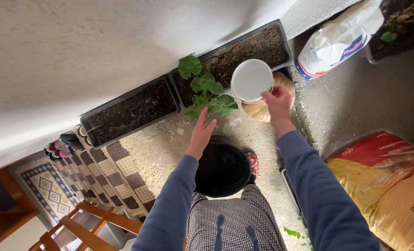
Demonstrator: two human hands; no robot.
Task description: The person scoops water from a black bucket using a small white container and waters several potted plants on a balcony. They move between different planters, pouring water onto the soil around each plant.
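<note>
the white bowl, upper centre of the frame, hangs tilted over the soil-filled planter, pinched at its rim by the right hand; nothing visibly pours. the left hand, fingers spread and empty, reaches the seedling above the black bucket.

We are holding a white round container in our right hand over a soil-filled planter; our left hand, fingers spread, is reaching toward a green leafy plant above a black bucket.

Two soil troughs along the wall, plant in one, bucket before them, sacks right
</note>
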